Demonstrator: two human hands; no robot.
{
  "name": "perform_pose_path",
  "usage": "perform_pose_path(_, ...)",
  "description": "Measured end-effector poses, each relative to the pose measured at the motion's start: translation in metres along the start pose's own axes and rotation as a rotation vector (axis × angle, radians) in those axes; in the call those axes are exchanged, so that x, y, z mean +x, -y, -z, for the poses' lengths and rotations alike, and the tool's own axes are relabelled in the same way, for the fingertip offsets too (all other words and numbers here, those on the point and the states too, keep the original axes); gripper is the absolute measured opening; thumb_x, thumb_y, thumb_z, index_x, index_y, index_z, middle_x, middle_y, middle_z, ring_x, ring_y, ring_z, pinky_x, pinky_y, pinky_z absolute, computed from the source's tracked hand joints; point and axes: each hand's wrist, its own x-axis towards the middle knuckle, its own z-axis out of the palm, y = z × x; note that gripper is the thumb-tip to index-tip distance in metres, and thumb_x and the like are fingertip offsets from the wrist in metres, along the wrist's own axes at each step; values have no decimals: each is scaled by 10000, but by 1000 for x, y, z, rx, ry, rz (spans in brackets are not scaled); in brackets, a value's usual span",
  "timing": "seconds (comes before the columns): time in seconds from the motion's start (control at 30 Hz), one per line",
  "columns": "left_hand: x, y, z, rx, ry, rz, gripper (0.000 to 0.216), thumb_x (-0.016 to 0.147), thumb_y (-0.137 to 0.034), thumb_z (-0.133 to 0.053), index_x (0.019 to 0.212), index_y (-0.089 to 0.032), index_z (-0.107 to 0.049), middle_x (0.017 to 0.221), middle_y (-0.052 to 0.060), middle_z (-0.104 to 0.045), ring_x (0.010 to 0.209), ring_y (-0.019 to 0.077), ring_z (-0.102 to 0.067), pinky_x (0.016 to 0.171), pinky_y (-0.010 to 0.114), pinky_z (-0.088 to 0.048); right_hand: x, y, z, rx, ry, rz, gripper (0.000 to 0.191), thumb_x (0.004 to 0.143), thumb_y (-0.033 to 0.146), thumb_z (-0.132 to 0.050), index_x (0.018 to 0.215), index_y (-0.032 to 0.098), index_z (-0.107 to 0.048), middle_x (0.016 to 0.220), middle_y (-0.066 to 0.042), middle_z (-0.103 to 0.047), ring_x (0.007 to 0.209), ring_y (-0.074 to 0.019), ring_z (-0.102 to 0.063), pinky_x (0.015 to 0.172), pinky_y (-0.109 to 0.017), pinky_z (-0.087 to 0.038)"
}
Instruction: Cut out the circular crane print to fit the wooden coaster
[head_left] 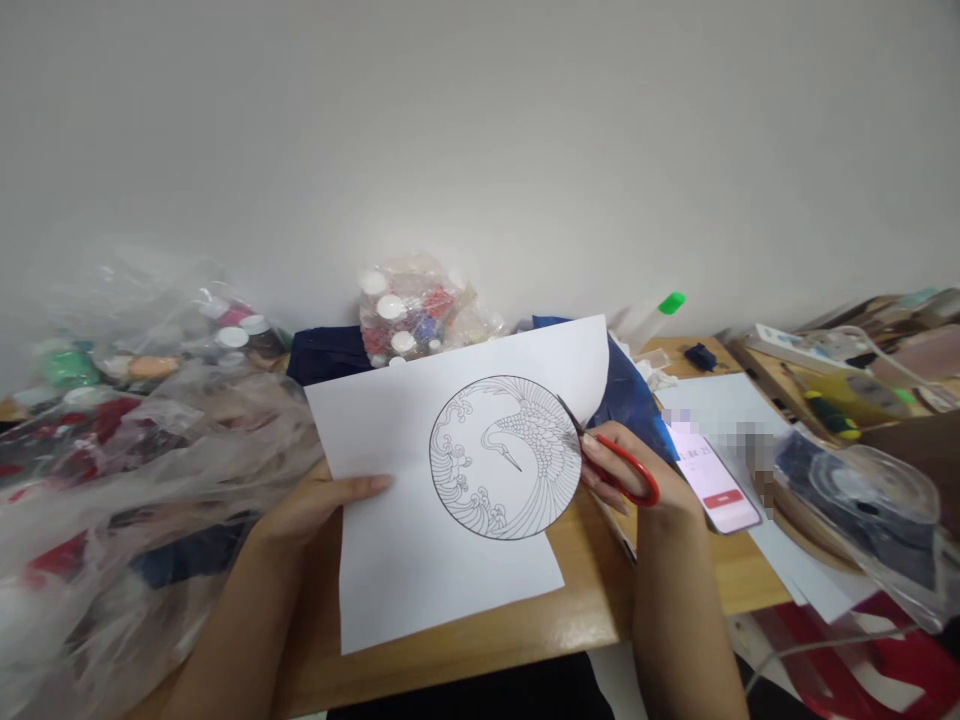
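Observation:
A white sheet of paper (390, 580), printed with a round line drawing of a crane (517, 450) and waves, is held up over the wooden table. My left hand (337, 500) pinches the sheet's left side, thumb on top and fingers hidden beneath. In my right hand (615, 470) are red-handled scissors (646, 480), their dark blades at the circle's right edge. Along the lower right of the circle the paper is cut away, and the outline forms the edge there. The upper right corner of the sheet curls upward.
Plastic bags with bottles (405, 320) stand against the wall; more plastic wrapping (202, 450) covers the left side. A lit phone (716, 480) lies right of my right hand, near white sheets and a clear-wrapped package (862, 500). Blue material (630, 390) lies behind the paper.

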Motion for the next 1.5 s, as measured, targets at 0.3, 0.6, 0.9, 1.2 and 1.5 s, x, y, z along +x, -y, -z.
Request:
perform_pose_path(0.3,2,1,1,-42,27,29,453,478,-215,-859,897,-154,-698,823,63,-759,770,284,-698,668,315,-540,0,-3,1,18,-5,-19,565,866,608,-472,480,199,-415,308,66,-311,261,-51,-224,297,-257,-152)
perform_pose_path(0.6,-3,-2,-3,-57,29,24,371,484,-212,-846,811,-173,-676,823,80,-748,754,287,-699,628,323,-553,1,-9,4,63,13,-7,555,853,604,-505,501,179,-445,322,77,-321,270,-32,-218,284,-204,-144)
perform_pose_path(0.9,-5,-5,-4,-38,44,36,362,497,-216,-838,823,-182,-684,739,63,-736,743,282,-695,640,322,-546,0,-14,7,94,29,-25,514,871,558,-515,531,175,-476,332,87,-326,258,-29,-212,271,-200,-139)
perform_pose_path(1.2,-3,-4,-4,-37,29,36,401,492,-210,-832,861,-178,-676,773,60,-737,730,270,-690,634,324,-543,-1,-16,8,89,46,-4,495,900,499,-504,532,169,-480,325,87,-350,251,-25,-233,275,-185,-164)
perform_pose_path(1.5,-4,-5,-5,-40,13,21,386,486,-223,-833,829,-168,-665,769,82,-742,720,296,-695,608,334,-540,0,-17,8,90,33,-20,510,884,549,-496,543,169,-493,330,87,-333,251,-30,-235,270,-187,-153)
